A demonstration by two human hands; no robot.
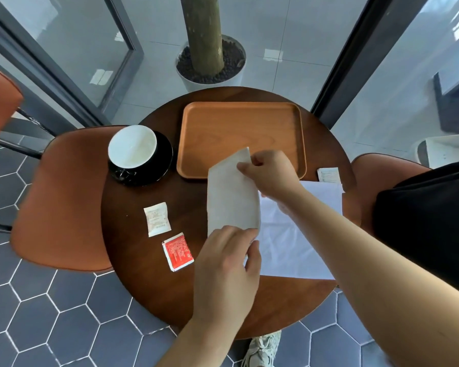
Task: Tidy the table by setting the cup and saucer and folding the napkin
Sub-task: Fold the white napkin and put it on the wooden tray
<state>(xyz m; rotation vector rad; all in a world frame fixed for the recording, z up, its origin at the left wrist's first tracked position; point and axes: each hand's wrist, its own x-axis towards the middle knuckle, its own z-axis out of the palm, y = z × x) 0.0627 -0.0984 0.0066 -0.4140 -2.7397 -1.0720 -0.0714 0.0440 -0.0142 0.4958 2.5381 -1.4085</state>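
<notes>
Print: the white paper sachet (157, 219) has small grey lines of text, too small to read. The red sachet (177, 251) carries white print, also unreadable. A 2nd white sachet (328, 175) at the right edge shows faint print, not legible. No brand can be made out anywhere.

Hands: both hands are on the white napkin (233, 200). The right hand (270, 173) reaches in from the right with the forearm crossing over the napkin, thumb and fingers pinching the far corner of a raised flap. The left hand (225, 263) comes up from the bottom edge, back of the hand to the camera, fingers curled over the near edge of the same flap and gripping it.

The white napkin lies on the right half of the round dark wooden tabletop (149, 282). Its right part is flat and creased, while its left part is lifted and turned over as a tall flap. The flap's far corner overlaps the near rim of the rectangular light wooden tray (239, 128).

The white cup (132, 147) sits on the black glossy saucer (143, 178), left of the tray, off-centre toward the saucer's far left. The 2 nearer sachets lie flat just left of the napkin, close to each other.
</notes>
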